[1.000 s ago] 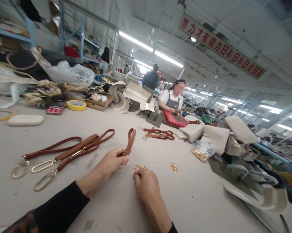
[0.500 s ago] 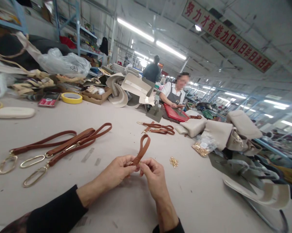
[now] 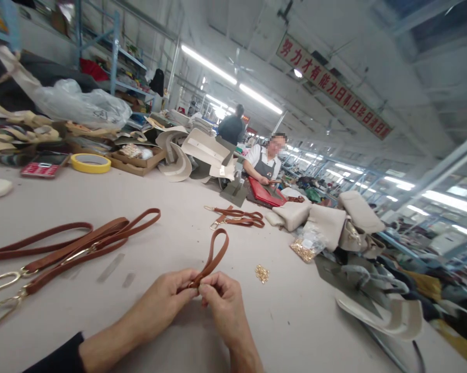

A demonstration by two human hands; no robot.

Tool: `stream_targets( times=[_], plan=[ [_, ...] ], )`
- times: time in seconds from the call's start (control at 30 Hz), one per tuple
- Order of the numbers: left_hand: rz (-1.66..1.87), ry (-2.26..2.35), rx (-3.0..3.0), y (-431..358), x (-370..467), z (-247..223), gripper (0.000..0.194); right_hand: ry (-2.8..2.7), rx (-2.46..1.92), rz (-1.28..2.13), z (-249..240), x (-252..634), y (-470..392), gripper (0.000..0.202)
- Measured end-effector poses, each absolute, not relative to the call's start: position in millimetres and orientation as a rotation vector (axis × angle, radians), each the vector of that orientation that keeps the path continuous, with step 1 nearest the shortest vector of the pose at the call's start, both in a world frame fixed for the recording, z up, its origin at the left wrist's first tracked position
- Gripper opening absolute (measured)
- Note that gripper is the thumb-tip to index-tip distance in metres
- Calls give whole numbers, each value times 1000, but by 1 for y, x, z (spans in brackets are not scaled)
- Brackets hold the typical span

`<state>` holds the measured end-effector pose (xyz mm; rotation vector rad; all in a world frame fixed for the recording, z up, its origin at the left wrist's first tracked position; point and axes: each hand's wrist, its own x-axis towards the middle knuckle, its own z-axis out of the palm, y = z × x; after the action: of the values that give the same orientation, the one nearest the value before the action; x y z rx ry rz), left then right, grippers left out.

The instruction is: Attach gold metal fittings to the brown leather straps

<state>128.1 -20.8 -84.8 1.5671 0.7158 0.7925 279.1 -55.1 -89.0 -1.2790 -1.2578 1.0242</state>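
A brown leather wrist strap (image 3: 218, 254) stands up in a loop between my hands. My left hand (image 3: 171, 292) pinches its lower end from the left, thumb against fingers. On the other side my right hand (image 3: 222, 298) is closed at the same end, its fingertips meeting the left ones; whether a small part is between them I cannot make out. To the left lie several finished-looking brown straps (image 3: 82, 243) with gold clasps. Farther off is another group of brown straps (image 3: 241, 217). A small heap of gold metal pieces (image 3: 262, 273) lies right of my hands.
Yellow tape (image 3: 90, 162), a cardboard box (image 3: 140, 163) and curved beige pieces (image 3: 206, 147) line the back left. A clear bag of gold parts (image 3: 305, 248) and beige bags (image 3: 326, 223) stand at right. A co-worker (image 3: 266, 160) in an apron handles something over a red piece (image 3: 264, 192).
My view has turned to the right and tilted, so the table's contents appear farther left. Both hands keep hold of the strap's lower end, with little change in grip.
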Motion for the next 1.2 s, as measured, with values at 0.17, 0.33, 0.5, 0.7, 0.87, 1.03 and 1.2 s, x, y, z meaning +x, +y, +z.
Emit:
stream_targets(
  times=[0.17,0.33,0.5,0.7,0.87,1.03,1.2],
  plan=[
    [872,791,1659,-21,128,-86,22,-1203,-1249,1040,-92,278,-53,13],
    [951,836,1716,-21,126,-88,19,-1191,-1237,1023,-94,276,-52,15],
    [941,827,1750,-19,125,-91,22,-1208,-1220,1003,-95,274,-53,15],
    [937,776,1745,-21,124,-84,21,-1173,-1156,991,-102,273,-52,12],
    [907,746,1778,-23,123,-85,23,-1165,-1127,973,-103,273,-52,12],
    [865,763,1836,-21,123,-93,29,-1178,-1129,935,-94,271,-56,12],
    [835,720,1732,-20,126,-96,33,-1200,-1201,827,-88,268,-58,13]
  ],
)
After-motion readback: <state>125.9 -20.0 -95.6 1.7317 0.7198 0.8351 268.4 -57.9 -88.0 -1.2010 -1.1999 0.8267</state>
